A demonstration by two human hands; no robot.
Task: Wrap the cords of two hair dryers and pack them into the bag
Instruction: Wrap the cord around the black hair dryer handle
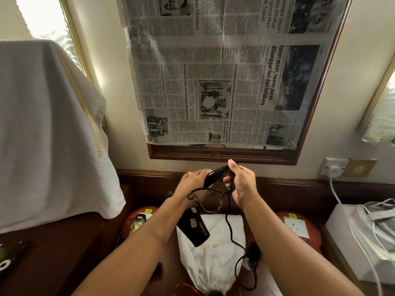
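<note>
the left hand [193, 180] lies with fingers curled over the upper end of the black plastic hair dryer [193, 226], whose body hangs down to the white drawstring cloth bag [213, 259] lying flat below. just right of it, the right hand [240, 184] pinches the thin black cord [229, 226] between thumb and curled fingers, a loop sagging between the two hands and the rest trailing down across the bag. a white towel [49, 129] hangs close at the left, and the newspaper-covered wooden frame [224, 154] stands just behind the hands.

Black hair dryer [193, 226] and black cord [230, 229] at the hands [242, 184], over a white bag [215, 259] with orange lettering. Left: white towel [49, 129], gold letters. Above: black-and-white newspaper [224, 69], brown frame [222, 155].
</note>
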